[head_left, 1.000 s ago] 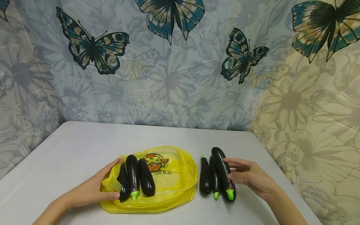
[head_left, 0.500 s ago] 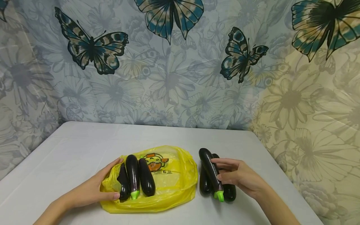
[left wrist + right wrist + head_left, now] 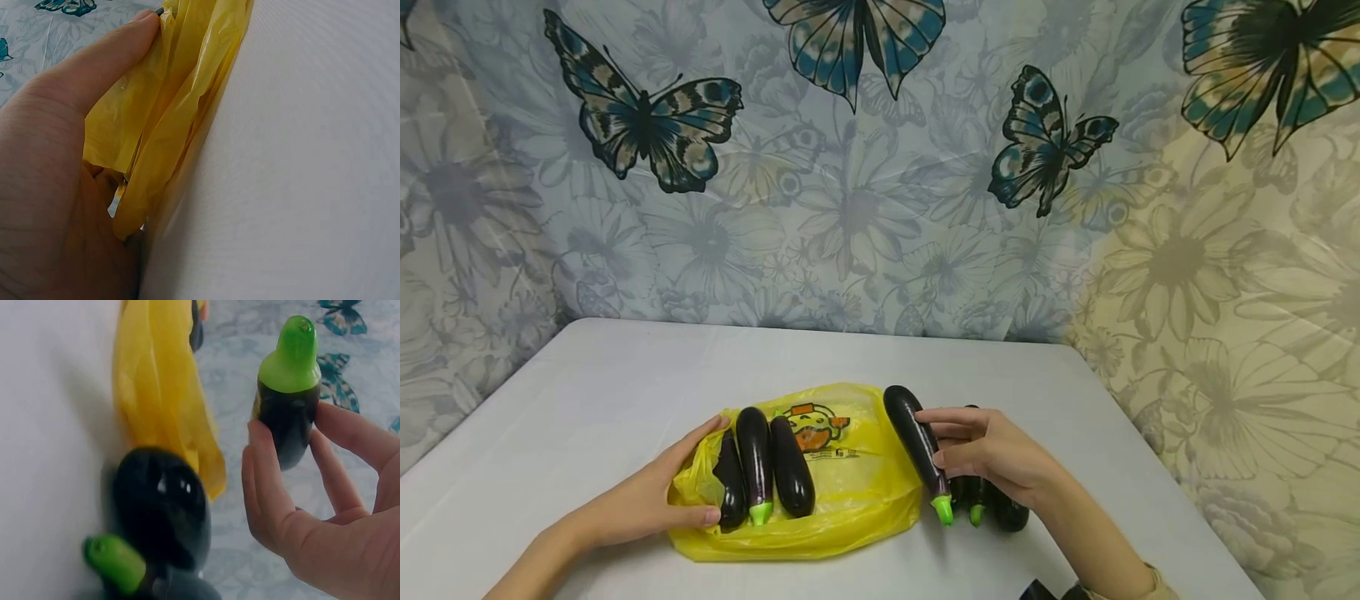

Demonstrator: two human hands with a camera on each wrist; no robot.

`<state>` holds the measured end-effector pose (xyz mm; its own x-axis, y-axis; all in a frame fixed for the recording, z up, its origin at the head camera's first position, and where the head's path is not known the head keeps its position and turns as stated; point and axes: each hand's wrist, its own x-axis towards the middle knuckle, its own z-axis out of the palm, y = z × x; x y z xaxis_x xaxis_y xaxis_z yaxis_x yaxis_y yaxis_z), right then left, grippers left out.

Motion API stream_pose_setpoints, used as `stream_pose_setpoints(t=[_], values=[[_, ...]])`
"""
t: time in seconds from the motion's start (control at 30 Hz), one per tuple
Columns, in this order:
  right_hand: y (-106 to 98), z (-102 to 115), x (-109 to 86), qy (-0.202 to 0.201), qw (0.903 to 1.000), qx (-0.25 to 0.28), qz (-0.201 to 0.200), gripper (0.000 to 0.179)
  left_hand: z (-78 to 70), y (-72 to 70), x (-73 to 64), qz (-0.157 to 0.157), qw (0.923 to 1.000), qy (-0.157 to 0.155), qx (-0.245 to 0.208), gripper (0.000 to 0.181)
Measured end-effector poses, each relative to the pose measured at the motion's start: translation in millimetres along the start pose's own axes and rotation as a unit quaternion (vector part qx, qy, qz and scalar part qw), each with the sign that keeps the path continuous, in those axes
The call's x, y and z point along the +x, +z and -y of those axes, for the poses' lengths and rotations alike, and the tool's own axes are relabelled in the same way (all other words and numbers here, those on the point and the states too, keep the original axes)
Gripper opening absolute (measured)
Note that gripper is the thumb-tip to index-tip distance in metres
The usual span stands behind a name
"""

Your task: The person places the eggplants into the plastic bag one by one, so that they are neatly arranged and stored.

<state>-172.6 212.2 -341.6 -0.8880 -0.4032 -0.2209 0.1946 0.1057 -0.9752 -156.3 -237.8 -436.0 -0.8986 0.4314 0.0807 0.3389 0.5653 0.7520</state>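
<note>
My right hand [image 3: 1000,458] pinches a glossy dark eggplant [image 3: 917,442] with a green stem, lifted by the right end of a yellow plastic bag [image 3: 865,483]. In the right wrist view the eggplant [image 3: 287,419] is held between thumb and fingertips, off the table. Below that hand lie several more eggplants [image 3: 1011,512], partly hidden by it. My left hand [image 3: 640,492] grips the left end of the bag, thumb at the front and fingers behind. Three eggplants [image 3: 756,462] lie side by side in the bag near that hand. The left wrist view shows yellow plastic [image 3: 181,112] against the thumb.
A white table [image 3: 647,367] carries everything. Behind it hangs a floral cloth [image 3: 857,250] with butterflies. A small dark object [image 3: 1041,590] shows at the bottom edge near the right forearm.
My right hand has lifted an eggplant from the right-hand group and carried it left to the bag's right edge. My left hand and the three eggplants beside it have stayed in place.
</note>
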Motion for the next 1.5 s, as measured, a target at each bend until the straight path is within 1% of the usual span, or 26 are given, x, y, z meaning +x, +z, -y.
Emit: stream_pose_setpoints(t=[0.13, 0.33, 0.5, 0.63, 0.77, 0.93, 1.07, 1.2, 1.5], values=[[9.5, 2.8, 7.9, 0.002, 1.0000, 0.002, -0.003, 0.057, -0.6, 0.1, 0.5, 0.002, 1.0000, -0.001, -0.001, 0.104], [25.6, 3.7, 22.4, -0.003, 0.9995, 0.032, 0.002, 0.055, -3.5, -0.2, -0.8, 0.000, 1.0000, 0.001, 0.003, 0.103], [45.5, 1.9, 34.2, -0.009, 0.9988, 0.047, 0.007, 0.054, -5.6, -0.4, 0.3, 0.004, 1.0000, 0.003, -0.001, 0.103], [63.8, 0.2, 47.4, -0.006, 0.9980, 0.062, 0.008, 0.052, -4.1, -0.9, 0.5, 0.004, 1.0000, -0.001, -0.004, 0.103], [76.7, -1.8, 59.5, -0.005, 0.9978, 0.065, 0.013, 0.051, -1.9, -1.3, -0.2, 0.000, 1.0000, 0.003, 0.000, 0.104], [83.3, -4.7, 68.6, 0.001, 0.9980, 0.063, 0.009, 0.051, -1.0, -0.6, -0.1, 0.002, 1.0000, 0.001, 0.000, 0.104], [85.9, -6.6, 74.7, 0.012, 0.9986, 0.052, 0.001, 0.049, -1.1, -0.6, -0.2, 0.001, 1.0000, 0.002, 0.001, 0.105], [89.1, -8.0, 80.2, 0.014, 0.9990, 0.041, -0.007, 0.048, -1.3, -2.0, -0.6, -0.003, 1.0000, 0.004, 0.004, 0.105], [92.8, -14.4, 86.4, 0.019, 0.9988, 0.045, -0.002, 0.049, -1.1, -1.0, 0.4, 0.002, 1.0000, 0.003, 0.000, 0.104]])
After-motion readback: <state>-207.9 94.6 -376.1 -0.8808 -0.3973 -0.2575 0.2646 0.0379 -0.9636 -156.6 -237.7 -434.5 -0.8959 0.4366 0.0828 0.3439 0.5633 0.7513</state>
